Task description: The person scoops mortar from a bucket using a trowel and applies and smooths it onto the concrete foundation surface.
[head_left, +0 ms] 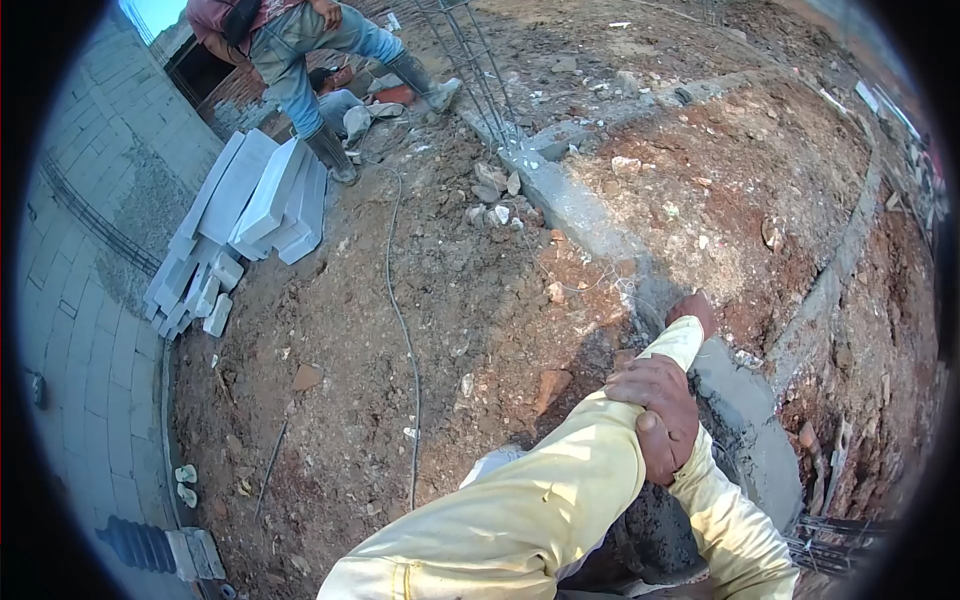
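Observation:
My left arm, in a pale yellow sleeve, reaches forward and to the right over the ground. At its end my left hand is seen foreshortened, its fingers hidden from view. My right hand wraps round the left forearm below the wrist, with fingers over the top of the sleeve and thumb on the near side. Below the hands shows a dark, mud-smeared rounded thing whose kind I cannot make out. Wet grey concrete runs along the ground just right of my hands.
A person in rubber boots bends at the upper left, with another person low behind. Pale blocks are stacked beside a block wall. A cable crosses the dirt. Rebar stands at the far concrete strip.

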The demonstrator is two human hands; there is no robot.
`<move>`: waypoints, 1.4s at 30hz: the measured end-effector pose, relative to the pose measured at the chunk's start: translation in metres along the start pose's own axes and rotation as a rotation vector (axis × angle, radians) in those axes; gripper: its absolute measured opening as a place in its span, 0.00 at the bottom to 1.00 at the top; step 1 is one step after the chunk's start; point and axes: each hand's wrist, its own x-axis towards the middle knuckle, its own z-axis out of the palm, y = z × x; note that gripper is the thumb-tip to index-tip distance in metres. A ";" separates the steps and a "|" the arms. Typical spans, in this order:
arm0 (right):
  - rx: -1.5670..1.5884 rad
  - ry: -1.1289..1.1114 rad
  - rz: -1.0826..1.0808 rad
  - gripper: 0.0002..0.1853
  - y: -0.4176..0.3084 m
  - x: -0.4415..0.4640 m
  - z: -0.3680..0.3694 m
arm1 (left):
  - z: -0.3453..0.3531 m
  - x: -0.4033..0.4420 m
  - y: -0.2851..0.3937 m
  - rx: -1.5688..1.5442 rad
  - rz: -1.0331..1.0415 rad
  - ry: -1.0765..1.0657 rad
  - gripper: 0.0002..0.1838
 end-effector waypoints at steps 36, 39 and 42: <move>0.077 0.355 -0.174 0.10 0.022 -0.018 0.029 | 0.016 0.050 -0.047 0.289 0.352 -0.184 0.16; 0.076 0.351 -0.192 0.10 0.028 -0.017 0.031 | 0.020 0.054 -0.058 0.426 0.361 -0.241 0.17; 0.101 0.345 -0.162 0.10 0.030 -0.018 0.029 | 0.015 0.048 -0.064 0.633 0.305 -0.326 0.19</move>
